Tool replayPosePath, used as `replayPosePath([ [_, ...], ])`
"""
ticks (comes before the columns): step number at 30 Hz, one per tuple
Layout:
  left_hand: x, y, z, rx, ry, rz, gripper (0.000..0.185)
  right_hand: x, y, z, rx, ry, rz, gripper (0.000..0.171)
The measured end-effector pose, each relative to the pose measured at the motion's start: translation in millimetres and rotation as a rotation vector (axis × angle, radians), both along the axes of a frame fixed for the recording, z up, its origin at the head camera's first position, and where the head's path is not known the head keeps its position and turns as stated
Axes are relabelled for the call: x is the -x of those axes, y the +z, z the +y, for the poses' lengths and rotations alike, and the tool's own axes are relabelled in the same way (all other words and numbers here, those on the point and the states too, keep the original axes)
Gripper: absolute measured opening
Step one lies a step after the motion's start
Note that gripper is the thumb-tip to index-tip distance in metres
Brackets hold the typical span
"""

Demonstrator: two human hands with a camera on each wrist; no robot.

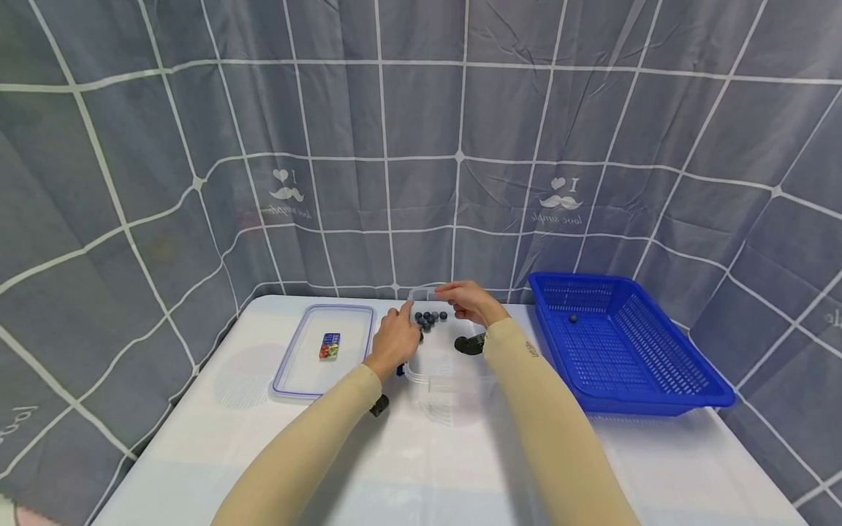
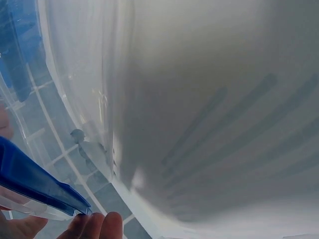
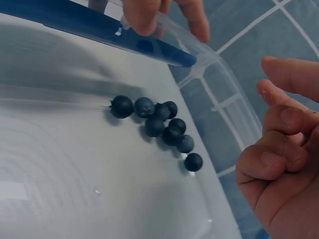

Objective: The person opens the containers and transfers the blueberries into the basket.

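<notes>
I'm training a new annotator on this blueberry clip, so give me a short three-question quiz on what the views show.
1. True or false: the blueberries lie inside the clear plastic container.
2. Which thing holds a single berry? A. the blue basket B. the container lid C. the table
3. What does the left hand touch?

Key:
1. True; they cluster near one wall.
2. A
3. The container's left rim, by its blue clasp; the right hand is at the far rim. How firmly either grips is unclear.
</notes>
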State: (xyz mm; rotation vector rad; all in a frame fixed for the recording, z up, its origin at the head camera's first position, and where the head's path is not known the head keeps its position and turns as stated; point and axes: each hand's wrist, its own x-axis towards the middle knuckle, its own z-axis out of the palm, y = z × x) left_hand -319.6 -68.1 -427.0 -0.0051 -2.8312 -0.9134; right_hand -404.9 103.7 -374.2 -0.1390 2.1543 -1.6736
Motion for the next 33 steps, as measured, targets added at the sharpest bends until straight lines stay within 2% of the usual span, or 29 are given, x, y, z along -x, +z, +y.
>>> replayPosePath([
  [3, 1.3, -0.2, 0.9, -0.003, 0.009, -0.003, 0.054, 6.1, -10.2, -6.4, 0.001, 0.000, -0.012, 0.041],
  [10, -0.2, -0.5, 1.0, -0.017, 0.000, -0.016, 0.055, 7.8, -29.6, -14.5, -0.029, 0.014, -0.063, 0.044],
  [17, 0.7, -0.6, 0.4, 0.013, 0.014, 0.008, 0.055, 8.6, -46.8, -20.3, -0.088, -0.030, -0.096, 0.042],
  [25, 0.8, 6.4, 0.4, 0.000, 0.014, 0.004, 0.055, 5.8, -56.2, -24.0, -0.109, -0.085, -0.129, 0.030],
  [33, 1.8, 4.6, -0.5, -0.005, 0.016, -0.017, 0.055, 7.3, -63.4, -21.0, -0.169, 0.013, -0.124, 0.038],
])
